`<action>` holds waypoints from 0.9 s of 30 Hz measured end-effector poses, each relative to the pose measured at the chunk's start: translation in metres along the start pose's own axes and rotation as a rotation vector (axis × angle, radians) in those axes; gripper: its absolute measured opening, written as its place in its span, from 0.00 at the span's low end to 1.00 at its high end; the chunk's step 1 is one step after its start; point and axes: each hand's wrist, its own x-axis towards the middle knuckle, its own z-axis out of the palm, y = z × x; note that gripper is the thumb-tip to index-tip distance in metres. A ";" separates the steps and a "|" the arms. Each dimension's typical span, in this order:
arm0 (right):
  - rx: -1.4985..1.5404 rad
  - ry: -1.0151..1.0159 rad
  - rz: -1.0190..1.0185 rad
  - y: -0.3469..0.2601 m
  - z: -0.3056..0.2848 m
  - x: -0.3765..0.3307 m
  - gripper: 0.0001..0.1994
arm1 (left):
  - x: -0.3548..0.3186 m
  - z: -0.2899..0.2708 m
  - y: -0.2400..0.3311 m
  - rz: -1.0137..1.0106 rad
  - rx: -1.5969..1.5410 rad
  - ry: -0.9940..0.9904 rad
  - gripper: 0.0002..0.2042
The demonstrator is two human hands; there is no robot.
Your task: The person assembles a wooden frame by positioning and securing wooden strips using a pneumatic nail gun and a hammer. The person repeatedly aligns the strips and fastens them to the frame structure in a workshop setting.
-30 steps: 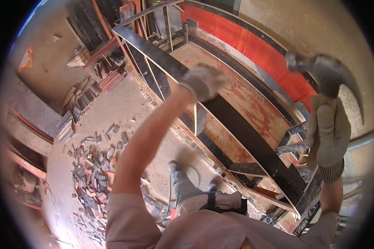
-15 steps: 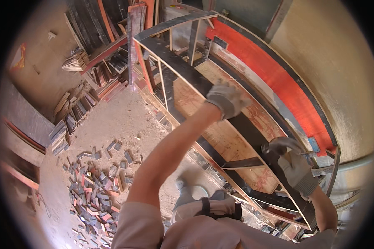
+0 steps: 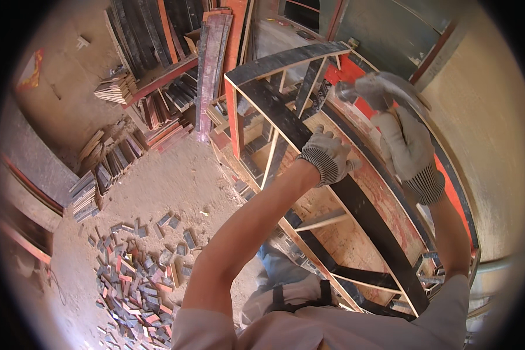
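Note:
My right hand [image 3: 411,143], in a knitted glove with a striped cuff, is closed around a claw hammer [image 3: 382,90] raised above the wooden frame. The hammer's head is slightly blurred. Below and to the left, my gloved left hand [image 3: 326,154] rests on the frame's black board [image 3: 361,204], fingers curled down to its surface. Whatever those fingers pinch, if anything, is too small to tell. The frame is long and curved, built of black-faced strips with pale cut edges and short cross pieces [image 3: 321,220]. A red panel [image 3: 449,178] runs along its far side, partly behind my right arm.
Many small wood offcuts [image 3: 137,280] lie heaped on the dusty floor at the left. Boards [image 3: 213,70] lean upright beyond the frame's far end, near stacked strips [image 3: 116,90]. A tan wall [image 3: 484,116] stands close on the right.
My right hand has lifted the hammer from the frame's near right part toward its far end. My left hand stays on the black board. The view has shifted, so the frame sits lower.

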 end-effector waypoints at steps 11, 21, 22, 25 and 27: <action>0.131 -0.073 0.000 0.045 0.079 0.169 0.16 | 0.037 -0.043 -0.142 0.107 0.037 -0.020 0.25; -0.162 -0.175 -0.117 0.061 0.160 0.269 0.16 | 0.061 -0.054 -0.176 0.082 -0.039 -0.124 0.25; -0.431 -0.373 -0.102 0.061 0.169 0.273 0.16 | 0.060 -0.054 -0.175 0.080 -0.050 -0.122 0.25; -0.326 -0.417 -0.064 0.067 0.172 0.287 0.18 | 0.061 -0.056 -0.178 0.071 -0.066 -0.193 0.27; -0.199 -0.280 -0.096 0.071 0.169 0.286 0.17 | 0.062 -0.055 -0.179 0.061 -0.129 -0.227 0.28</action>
